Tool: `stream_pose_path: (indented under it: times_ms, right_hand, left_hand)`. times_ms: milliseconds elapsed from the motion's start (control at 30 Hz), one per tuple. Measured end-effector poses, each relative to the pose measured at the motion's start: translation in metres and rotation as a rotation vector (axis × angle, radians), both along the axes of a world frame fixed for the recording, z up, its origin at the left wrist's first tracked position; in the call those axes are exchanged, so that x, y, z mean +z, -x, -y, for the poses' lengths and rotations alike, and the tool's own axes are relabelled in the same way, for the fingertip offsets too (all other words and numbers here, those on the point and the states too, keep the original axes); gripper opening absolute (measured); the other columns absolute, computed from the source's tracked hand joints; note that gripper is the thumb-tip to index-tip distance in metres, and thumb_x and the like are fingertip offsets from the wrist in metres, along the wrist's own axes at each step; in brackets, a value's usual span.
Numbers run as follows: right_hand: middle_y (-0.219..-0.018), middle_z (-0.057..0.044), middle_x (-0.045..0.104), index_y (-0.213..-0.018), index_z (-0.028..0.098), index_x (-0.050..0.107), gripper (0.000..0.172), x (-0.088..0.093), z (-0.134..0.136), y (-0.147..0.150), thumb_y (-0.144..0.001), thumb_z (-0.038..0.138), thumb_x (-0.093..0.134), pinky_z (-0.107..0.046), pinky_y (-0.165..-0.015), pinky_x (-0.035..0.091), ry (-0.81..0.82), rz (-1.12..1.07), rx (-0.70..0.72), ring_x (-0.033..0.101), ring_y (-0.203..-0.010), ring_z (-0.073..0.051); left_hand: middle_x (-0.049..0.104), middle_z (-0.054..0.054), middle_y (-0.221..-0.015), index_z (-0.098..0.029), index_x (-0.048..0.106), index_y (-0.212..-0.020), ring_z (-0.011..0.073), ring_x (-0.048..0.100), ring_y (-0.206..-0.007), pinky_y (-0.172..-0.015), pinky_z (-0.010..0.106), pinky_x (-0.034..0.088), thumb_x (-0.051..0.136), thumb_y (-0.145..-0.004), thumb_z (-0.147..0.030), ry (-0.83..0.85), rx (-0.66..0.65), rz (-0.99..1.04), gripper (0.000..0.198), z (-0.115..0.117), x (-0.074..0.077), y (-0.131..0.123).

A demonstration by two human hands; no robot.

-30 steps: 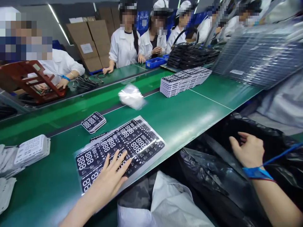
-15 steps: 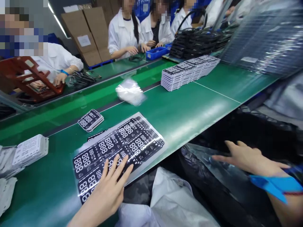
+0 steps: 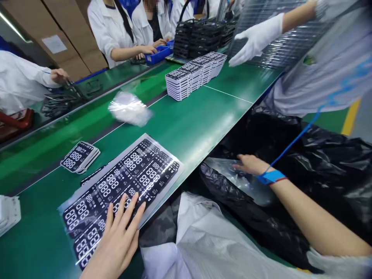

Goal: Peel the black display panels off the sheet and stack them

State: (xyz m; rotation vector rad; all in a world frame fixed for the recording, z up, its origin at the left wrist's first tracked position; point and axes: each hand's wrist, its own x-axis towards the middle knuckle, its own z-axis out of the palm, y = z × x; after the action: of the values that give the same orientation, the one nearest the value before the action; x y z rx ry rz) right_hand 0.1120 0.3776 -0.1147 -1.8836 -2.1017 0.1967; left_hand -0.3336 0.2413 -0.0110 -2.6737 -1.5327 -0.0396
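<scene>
My left hand [image 3: 119, 232] lies with spread fingers on a black sheet printed with white digit displays [image 3: 116, 186], at the front edge of the green work surface. The sheet has a glossy clear film over it and whitish margins. My right hand [image 3: 251, 164], a blue band on its wrist, reaches over a black plastic bag [image 3: 296, 151] below the edge. Its visible fingers stretch leftward, above crumpled clear film [image 3: 229, 174] in the bag; I see nothing gripped. Behind the sheet sits a small stack of cut display panels [image 3: 80, 157].
A long row of stacked panels [image 3: 188, 77] stands further back, with a co-worker's white-gloved hand [image 3: 255, 40] beside it. Crumpled clear plastic [image 3: 129, 108] lies mid-surface. White pieces [image 3: 10, 213] are at left. A blue cord [image 3: 302, 135] runs from my right wrist. Co-workers sit opposite.
My view has shifted to the right. My right hand has moved left over the clear film in the bag. A co-worker's gloved hand has come in at upper right. My left hand stays on the sheet.
</scene>
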Motion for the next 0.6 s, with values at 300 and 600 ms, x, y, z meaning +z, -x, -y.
stream_pose_path:
  times_ms: [300,600]
  right_hand:
    - [-0.113,-0.011,0.063,-0.117,0.018,0.055,0.040,0.111,-0.035,0.130,-0.092,0.046,0.041,-0.040,-0.086,0.051,-0.077,-0.242,0.703,0.062,-0.100,-0.027]
    - [-0.122,-0.016,0.056,-0.127,0.011,0.049,0.064,0.092,-0.128,0.261,-0.082,0.056,0.055,-0.047,-0.098,0.039,0.067,-0.258,1.087,0.045,-0.118,-0.030]
  left_hand:
    - [0.015,0.009,-0.153,-0.028,0.008,-0.148,0.0273,0.011,-0.140,-0.109,0.054,0.026,0.035,-0.095,-0.032,0.188,0.140,0.103,0.059,-0.018,0.031,-0.002]
    - [0.007,0.023,-0.151,-0.009,0.020,-0.144,0.0379,0.002,-0.139,-0.111,0.057,0.011,0.074,-0.062,-0.054,0.405,0.591,0.238,0.109,-0.095,0.023,0.010]
